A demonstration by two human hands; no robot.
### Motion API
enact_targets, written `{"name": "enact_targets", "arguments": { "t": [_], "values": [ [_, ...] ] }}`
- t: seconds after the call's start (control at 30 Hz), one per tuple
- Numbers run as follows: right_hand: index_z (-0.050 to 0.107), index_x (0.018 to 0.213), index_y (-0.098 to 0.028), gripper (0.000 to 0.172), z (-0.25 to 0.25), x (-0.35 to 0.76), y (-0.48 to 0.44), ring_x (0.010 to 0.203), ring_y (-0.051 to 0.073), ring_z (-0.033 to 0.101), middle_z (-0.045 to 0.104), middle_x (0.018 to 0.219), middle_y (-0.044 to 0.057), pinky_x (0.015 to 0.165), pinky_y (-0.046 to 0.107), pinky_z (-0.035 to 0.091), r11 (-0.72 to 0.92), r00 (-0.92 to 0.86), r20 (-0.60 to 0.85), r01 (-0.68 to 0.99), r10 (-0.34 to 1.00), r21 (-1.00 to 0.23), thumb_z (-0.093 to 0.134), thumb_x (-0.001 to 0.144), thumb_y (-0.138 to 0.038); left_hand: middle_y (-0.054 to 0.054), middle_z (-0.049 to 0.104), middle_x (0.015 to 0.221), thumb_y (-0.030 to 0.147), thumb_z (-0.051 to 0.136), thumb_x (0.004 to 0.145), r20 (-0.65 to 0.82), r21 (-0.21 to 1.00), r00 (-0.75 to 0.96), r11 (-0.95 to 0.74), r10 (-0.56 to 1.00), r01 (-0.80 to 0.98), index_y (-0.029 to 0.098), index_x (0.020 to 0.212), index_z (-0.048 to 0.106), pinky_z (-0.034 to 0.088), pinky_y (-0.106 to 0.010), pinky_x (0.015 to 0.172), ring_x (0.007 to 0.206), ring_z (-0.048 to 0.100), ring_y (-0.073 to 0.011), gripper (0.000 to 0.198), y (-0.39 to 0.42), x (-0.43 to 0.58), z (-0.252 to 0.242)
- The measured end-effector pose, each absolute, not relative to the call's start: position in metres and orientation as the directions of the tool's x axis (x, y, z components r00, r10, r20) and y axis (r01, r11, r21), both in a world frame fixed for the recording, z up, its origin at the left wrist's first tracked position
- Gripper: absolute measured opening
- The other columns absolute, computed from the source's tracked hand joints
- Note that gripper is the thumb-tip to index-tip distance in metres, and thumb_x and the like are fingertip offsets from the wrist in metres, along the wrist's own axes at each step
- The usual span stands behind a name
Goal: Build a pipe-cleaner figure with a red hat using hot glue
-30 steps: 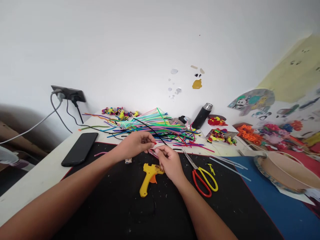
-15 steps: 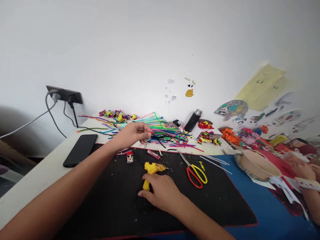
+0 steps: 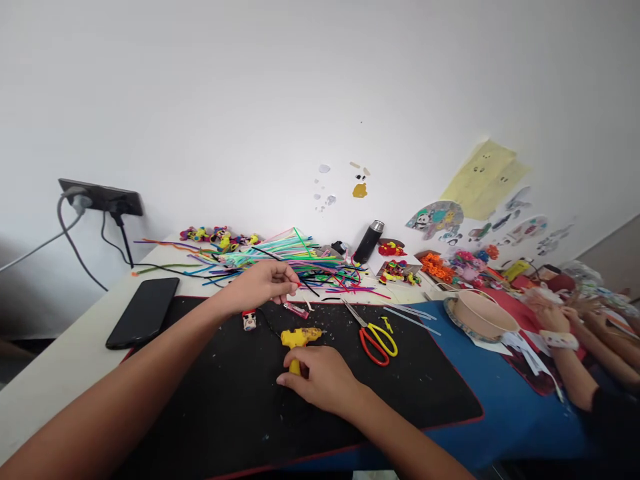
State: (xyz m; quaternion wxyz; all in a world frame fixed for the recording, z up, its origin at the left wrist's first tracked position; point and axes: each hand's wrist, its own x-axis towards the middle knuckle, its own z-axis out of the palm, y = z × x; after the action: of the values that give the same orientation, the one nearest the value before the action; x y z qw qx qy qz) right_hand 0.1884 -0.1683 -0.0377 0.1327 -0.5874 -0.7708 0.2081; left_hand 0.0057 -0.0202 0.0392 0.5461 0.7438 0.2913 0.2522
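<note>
My left hand [image 3: 273, 283] is closed in a pinch above the back of the black mat, with a small red piece [image 3: 299, 285] showing at its fingertips. A black pipe cleaner [image 3: 311, 289] runs out beside that piece; whether they are joined I cannot tell. On the mat lies a yellow hot glue gun [image 3: 293, 338], nozzle to the right, and my right hand [image 3: 325, 380] is curled around its handle. Below my left wrist stands a small figure head [image 3: 249, 321] with a red top. A pink-labelled small item [image 3: 296, 310] lies behind the glue gun.
Red-and-yellow scissors [image 3: 373, 339] and clear glue sticks [image 3: 413, 319] lie to the right. A heap of pipe cleaners [image 3: 285, 250] and a black flask [image 3: 369, 241] are by the wall. A phone [image 3: 143, 312] lies left. Another person's hands [image 3: 553, 317] work at far right, past a beige basket [image 3: 483, 312].
The whole view has shifted, so the table's things sit further left. Both hands keep much the same poses, the left in its pinch and the right at the glue gun.
</note>
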Motion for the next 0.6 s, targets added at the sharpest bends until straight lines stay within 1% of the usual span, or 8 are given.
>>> {"name": "enact_targets", "arguments": {
  "t": [0.1,0.17,0.23,0.3,0.4,0.47,0.53,0.6],
  "values": [
    [0.076,0.099,-0.027,0.022,-0.036,0.193,-0.172,0.072,0.016,0.063,0.073,0.079,-0.001,0.064,0.025,0.036,0.220,-0.248,0.001,0.857,0.969,-0.467,0.071,0.091,-0.047,-0.001,0.071,0.074,0.044,0.074,0.076,-0.010,0.947,0.723,-0.226,0.691,0.229,0.019,0.091,0.064,0.053,-0.028,0.062,0.062,0.065,-0.0161,0.031,-0.024,0.004,0.043],
    [0.077,0.097,-0.026,0.016,-0.035,0.198,-0.173,0.068,0.015,0.061,0.070,0.075,-0.002,0.063,0.025,0.036,0.186,-0.202,0.025,0.839,0.979,-0.511,0.069,0.093,-0.039,-0.002,0.073,0.077,0.042,0.074,0.074,-0.062,0.942,0.748,-0.210,0.661,0.263,0.019,0.090,0.064,0.053,-0.028,0.061,0.064,0.067,-0.0169,0.029,-0.026,0.004,0.042],
    [0.077,0.095,-0.024,0.015,-0.035,0.206,-0.173,0.062,0.013,0.057,0.065,0.068,-0.003,0.060,0.024,0.036,0.120,-0.122,0.037,0.793,0.992,-0.598,0.065,0.093,-0.034,-0.003,0.074,0.080,0.040,0.073,0.074,-0.116,0.945,0.775,-0.171,0.621,0.279,0.019,0.089,0.063,0.053,-0.027,0.059,0.066,0.068,-0.0174,0.028,-0.029,0.006,0.037],
    [0.077,0.094,-0.022,0.017,-0.036,0.214,-0.171,0.058,0.012,0.053,0.058,0.064,-0.004,0.057,0.024,0.035,0.049,-0.024,0.046,0.708,0.999,-0.704,0.063,0.094,-0.032,-0.004,0.075,0.083,0.038,0.073,0.074,-0.188,0.947,0.796,-0.109,0.575,0.302,0.019,0.091,0.063,0.054,-0.028,0.061,0.067,0.070,-0.0177,0.027,-0.033,0.013,0.026],
    [0.073,0.097,-0.019,0.024,-0.039,0.222,-0.168,0.053,0.011,0.051,0.052,0.065,-0.005,0.054,0.023,0.040,-0.009,0.083,0.039,0.513,0.996,-0.859,0.061,0.095,-0.039,-0.006,0.077,0.092,0.036,0.077,0.072,-0.289,0.943,0.819,0.002,0.497,0.332,0.019,0.090,0.064,0.056,-0.029,0.068,0.073,0.073,-0.0179,0.028,-0.043,0.028,0.004],
    [0.071,0.100,-0.018,0.029,-0.039,0.225,-0.168,0.052,0.011,0.051,0.053,0.068,-0.004,0.051,0.023,0.043,-0.014,0.097,0.025,0.383,0.995,-0.923,0.060,0.096,-0.044,-0.004,0.075,0.090,0.036,0.082,0.069,-0.308,0.950,0.843,0.102,0.441,0.294,0.019,0.089,0.066,0.058,-0.032,0.077,0.081,0.074,-0.0192,0.031,-0.050,0.038,-0.008],
    [0.070,0.101,-0.017,0.031,-0.036,0.224,-0.169,0.052,0.011,0.053,0.055,0.070,-0.004,0.050,0.023,0.045,0.008,0.083,0.036,0.308,0.996,-0.951,0.060,0.096,-0.047,-0.002,0.072,0.087,0.036,0.086,0.067,-0.274,0.957,0.847,0.216,0.455,0.194,0.018,0.088,0.067,0.058,-0.034,0.088,0.087,0.073,-0.0192,0.034,-0.056,0.044,-0.015],
    [0.069,0.102,-0.018,0.030,-0.032,0.222,-0.172,0.054,0.011,0.054,0.055,0.070,-0.004,0.050,0.023,0.046,0.045,0.069,0.066,0.280,0.995,-0.959,0.061,0.096,-0.046,-0.002,0.072,0.089,0.038,0.089,0.067,-0.233,0.952,0.838,0.293,0.494,0.093,0.018,0.088,0.067,0.057,-0.035,0.093,0.090,0.072,-0.0185,0.036,-0.059,0.046,-0.016]
  ]
}}
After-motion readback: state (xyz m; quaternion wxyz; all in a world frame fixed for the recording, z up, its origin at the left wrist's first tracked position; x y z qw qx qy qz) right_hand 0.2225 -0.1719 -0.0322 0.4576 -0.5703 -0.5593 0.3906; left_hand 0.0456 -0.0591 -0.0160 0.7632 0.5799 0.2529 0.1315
